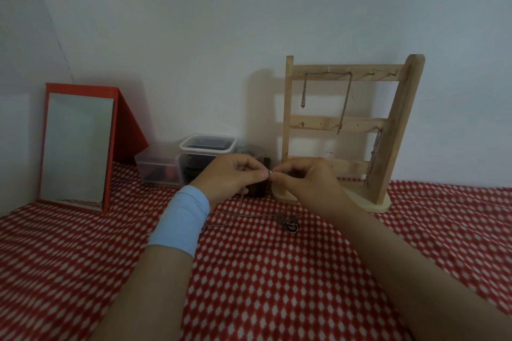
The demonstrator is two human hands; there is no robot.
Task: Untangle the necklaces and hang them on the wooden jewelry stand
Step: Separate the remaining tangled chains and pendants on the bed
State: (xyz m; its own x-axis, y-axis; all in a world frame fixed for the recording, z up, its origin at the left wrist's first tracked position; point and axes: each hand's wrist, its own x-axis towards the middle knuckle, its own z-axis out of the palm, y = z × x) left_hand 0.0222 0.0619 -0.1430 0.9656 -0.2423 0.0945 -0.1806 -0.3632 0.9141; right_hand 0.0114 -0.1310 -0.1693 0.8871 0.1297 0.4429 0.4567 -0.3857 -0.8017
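My left hand and my right hand meet fingertip to fingertip above the cloth, both pinching the clasp end of a thin silver necklace. Its chain hangs down from my left hand and trails right across the cloth to a small ring pendant. Just behind my right hand stands the wooden jewelry stand. One chain is draped over pegs on its top bar, and another chain hangs at the right from the middle bar.
A red-framed mirror leans at the left. Clear plastic containers with dark contents sit behind my left hand, against the wall. A red-and-white patterned cloth covers the surface. My left wrist wears a light blue band.
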